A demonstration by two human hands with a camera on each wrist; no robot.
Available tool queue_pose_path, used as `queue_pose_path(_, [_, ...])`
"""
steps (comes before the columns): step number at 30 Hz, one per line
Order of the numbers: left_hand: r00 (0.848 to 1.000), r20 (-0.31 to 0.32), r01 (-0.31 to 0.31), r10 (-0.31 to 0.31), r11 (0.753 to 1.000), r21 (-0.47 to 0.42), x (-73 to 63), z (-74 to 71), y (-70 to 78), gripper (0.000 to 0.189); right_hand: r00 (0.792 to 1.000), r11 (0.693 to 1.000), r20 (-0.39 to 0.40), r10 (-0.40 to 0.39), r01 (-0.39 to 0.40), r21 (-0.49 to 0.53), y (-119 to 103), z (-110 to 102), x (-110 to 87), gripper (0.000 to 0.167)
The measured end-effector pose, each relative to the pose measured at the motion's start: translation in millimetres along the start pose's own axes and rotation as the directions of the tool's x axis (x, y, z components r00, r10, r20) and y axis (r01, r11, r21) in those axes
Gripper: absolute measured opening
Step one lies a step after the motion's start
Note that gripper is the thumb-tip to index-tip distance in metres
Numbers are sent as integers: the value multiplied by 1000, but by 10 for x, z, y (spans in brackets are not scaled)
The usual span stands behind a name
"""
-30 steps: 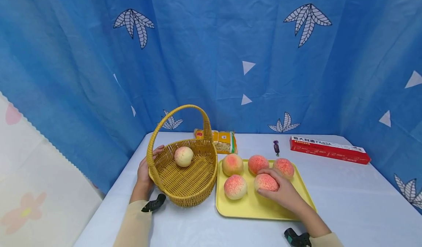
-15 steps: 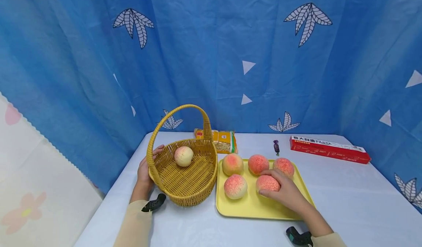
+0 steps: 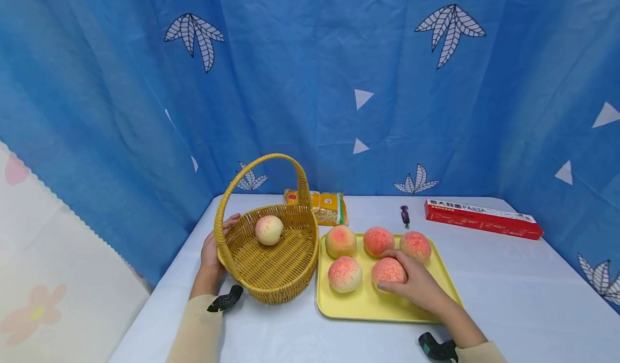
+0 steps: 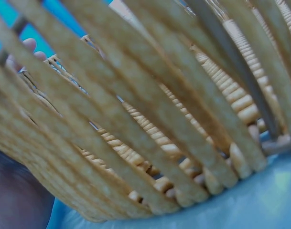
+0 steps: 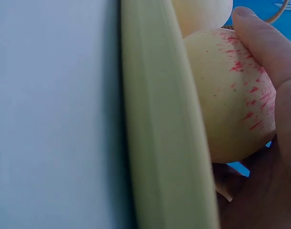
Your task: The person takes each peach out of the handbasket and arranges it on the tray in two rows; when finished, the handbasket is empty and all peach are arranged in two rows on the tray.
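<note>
My right hand (image 3: 411,282) grips a pink-speckled peach (image 3: 389,271) at the front middle of the yellow tray (image 3: 368,310), thumb on its near side and fingers over the far side. In the right wrist view the peach (image 5: 236,95) shows pale with red flecks, close behind the tray's raised rim (image 5: 164,114). Several other peaches share the tray, including a paler one (image 3: 345,274) just left. On the left stands a woven basket (image 3: 290,290) with a tall handle and one pale peach (image 3: 269,230) inside. Against its left outer wall rests my left hand (image 3: 211,253), fingers extended upward along it; its thumb is hidden.
Behind the basket and tray lies a yellow pasta bag (image 3: 329,207). Farther right are a purple wrapped candy (image 3: 405,216) and a long red pasta box (image 3: 484,220). A blue curtain (image 3: 310,83) closes off the table's back edge. The basket handle (image 3: 276,156) arches high over the basket.
My right hand and its peach shift slightly right, then back left over the tray. My left hand and the basket stay put.
</note>
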State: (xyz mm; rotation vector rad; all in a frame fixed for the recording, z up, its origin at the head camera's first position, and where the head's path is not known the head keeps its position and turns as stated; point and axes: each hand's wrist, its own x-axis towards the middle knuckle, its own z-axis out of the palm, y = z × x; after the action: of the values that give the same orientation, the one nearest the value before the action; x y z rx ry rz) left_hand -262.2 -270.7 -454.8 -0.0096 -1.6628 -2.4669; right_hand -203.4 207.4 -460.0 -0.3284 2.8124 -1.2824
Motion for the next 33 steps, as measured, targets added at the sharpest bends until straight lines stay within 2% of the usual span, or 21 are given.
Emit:
queue_pose_path(10, [1000,-11,-6,6,1000,18,-20,15,39,45,1000,999,15,-22,21,47,12,18,9,72])
queue_pose_path(18, [1000,-16,-14,15,999,30,10,-11,-24,45,999,997,6,-33,32,64,5,13,-19,70])
queue_pose_path(33, [1000,-6,-20,20,998,57,-1,-7,-17,45,986,987,-99,-138,144,65,-19,3,-54,58])
